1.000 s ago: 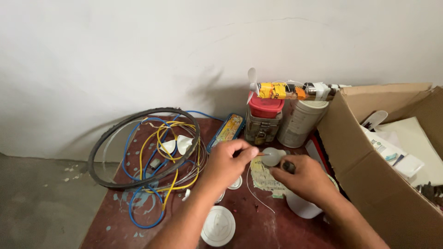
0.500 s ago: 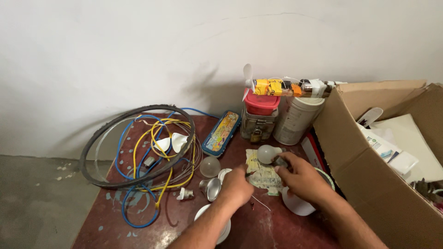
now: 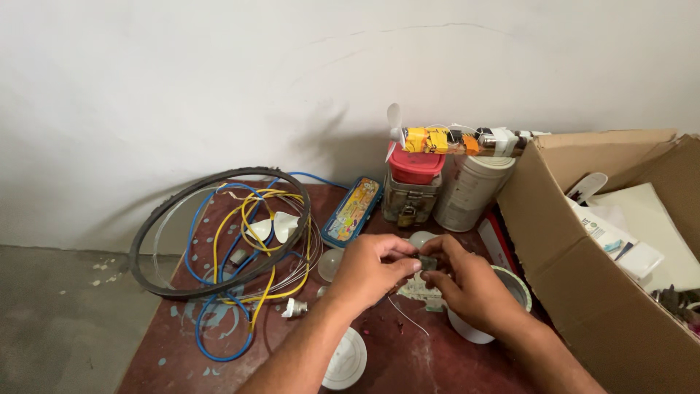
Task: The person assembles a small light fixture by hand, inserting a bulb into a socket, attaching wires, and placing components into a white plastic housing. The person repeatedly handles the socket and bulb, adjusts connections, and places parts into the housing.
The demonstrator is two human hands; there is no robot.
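We pinch a small dark part (image 3: 428,263) between the fingers of our left hand (image 3: 370,271) and right hand (image 3: 472,290) above the surface (image 3: 219,343) — bulb pieces (image 3: 344,359) lie loose, unassembled.

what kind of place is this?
Likely a makeshift home electrical repair bench: coiled blue and yellow wires, loose bulb domes and a cardboard box of parts on a worn red table against a bare wall.
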